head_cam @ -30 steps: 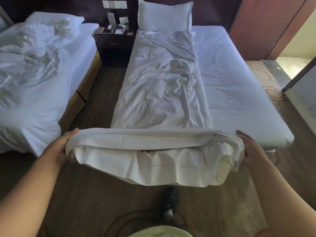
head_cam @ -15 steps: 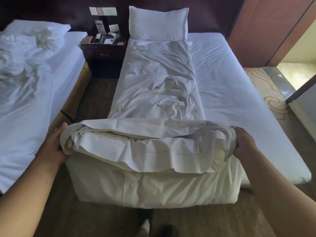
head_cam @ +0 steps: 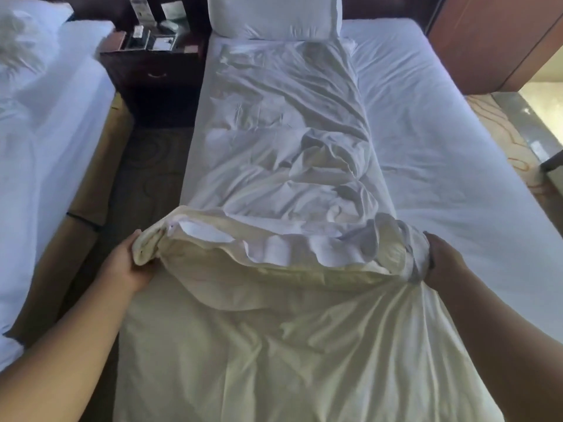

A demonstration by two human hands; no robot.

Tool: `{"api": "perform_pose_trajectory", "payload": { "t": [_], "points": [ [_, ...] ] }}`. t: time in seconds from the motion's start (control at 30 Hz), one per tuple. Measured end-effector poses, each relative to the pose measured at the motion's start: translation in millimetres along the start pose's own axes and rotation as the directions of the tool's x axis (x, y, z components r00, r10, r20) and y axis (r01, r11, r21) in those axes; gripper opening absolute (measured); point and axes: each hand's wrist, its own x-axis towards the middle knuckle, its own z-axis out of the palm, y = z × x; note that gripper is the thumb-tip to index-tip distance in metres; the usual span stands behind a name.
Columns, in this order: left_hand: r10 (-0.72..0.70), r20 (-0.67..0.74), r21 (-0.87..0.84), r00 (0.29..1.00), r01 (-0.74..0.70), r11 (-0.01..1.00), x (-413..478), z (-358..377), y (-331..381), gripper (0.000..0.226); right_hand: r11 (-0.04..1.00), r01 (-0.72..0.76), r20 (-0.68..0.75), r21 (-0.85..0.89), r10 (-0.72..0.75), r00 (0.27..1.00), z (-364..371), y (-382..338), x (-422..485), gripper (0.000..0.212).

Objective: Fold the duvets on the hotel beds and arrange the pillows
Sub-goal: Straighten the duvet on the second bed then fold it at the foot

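Note:
A white duvet [head_cam: 283, 153], folded lengthwise into a long strip, lies along the left half of the right-hand bed [head_cam: 451, 166]. Its near end is doubled back into a thick fold over the foot of the bed. My left hand [head_cam: 131, 263] grips the left corner of that fold. My right hand [head_cam: 441, 257] grips the right corner, bunching the cloth. A white pillow [head_cam: 274, 16] leans at the head of this bed. On the left bed [head_cam: 61, 123] a second duvet [head_cam: 15, 53] lies rumpled, blurred at the frame's edge.
A dark nightstand [head_cam: 155, 74] with small items on top stands between the two beds. Patterned carpet [head_cam: 146, 178] runs along the narrow aisle between them. A wooden panel [head_cam: 493, 41] and a lit doorway are at the right.
Both hands have carried the duvet's near end up and forward onto the bed. The hanging part now drapes over the foot of the mattress. I have stepped closer.

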Motion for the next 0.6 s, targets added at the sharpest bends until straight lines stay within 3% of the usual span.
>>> {"api": "perform_pose_trajectory", "payload": {
  "t": [0.07,0.13,0.2,0.27,0.33,0.37,0.4,0.43,0.47,0.53,0.57,0.6],
  "points": [
    [0.010,-0.153,-0.060,0.988,-0.019,0.998,40,-14,-11,0.050,0.991,-0.127,-0.017,0.051,0.128,0.992,10,9,29,0.067],
    [-0.013,-0.260,-0.053,0.965,0.000,0.999,67,-19,-28,0.027,0.985,-0.169,-0.023,0.016,0.170,0.985,17,29,52,0.070],
    [-0.042,-0.359,-0.040,0.933,0.030,0.999,88,-26,-47,0.024,0.963,-0.169,0.042,0.207,0.164,0.986,25,37,58,0.075],
    [-0.018,-0.403,0.022,0.915,0.029,0.999,99,-28,-59,0.035,0.834,-0.182,0.072,0.521,0.170,0.983,35,42,47,0.082],
    [0.085,-0.387,0.174,0.918,-0.018,0.985,96,-25,-75,0.034,0.820,-0.047,-0.016,0.570,0.069,0.997,48,45,20,0.058],
    [0.212,-0.376,0.332,0.902,-0.083,0.939,91,-21,-86,0.030,0.915,0.097,-0.123,0.392,-0.053,0.991,62,45,0,0.045],
    [0.385,-0.317,0.548,0.867,-0.164,0.821,85,-13,-100,0.025,0.958,0.257,-0.183,0.130,-0.231,0.956,77,51,-18,0.039],
    [0.547,-0.164,0.764,0.821,-0.246,0.597,77,-4,-116,0.029,0.892,0.417,-0.178,-0.172,-0.445,0.878,91,64,-33,0.041],
    [0.634,0.098,0.869,0.767,-0.376,0.320,67,10,-135,0.037,0.758,0.527,-0.054,-0.384,-0.589,0.807,109,77,-48,0.048],
    [0.474,0.613,0.774,0.632,-0.602,-0.198,60,33,-171,0.050,0.340,0.670,0.324,-0.660,-0.675,0.663,143,100,-67,0.063],
    [0.328,0.735,0.678,0.594,-0.635,-0.369,62,41,-186,0.056,0.132,0.677,0.466,-0.724,-0.631,0.621,154,109,-65,0.067],
    [0.210,0.764,0.625,0.610,-0.618,-0.476,72,43,-198,0.062,0.010,0.665,0.533,-0.747,-0.588,0.608,160,112,-55,0.069]
  ]
}}
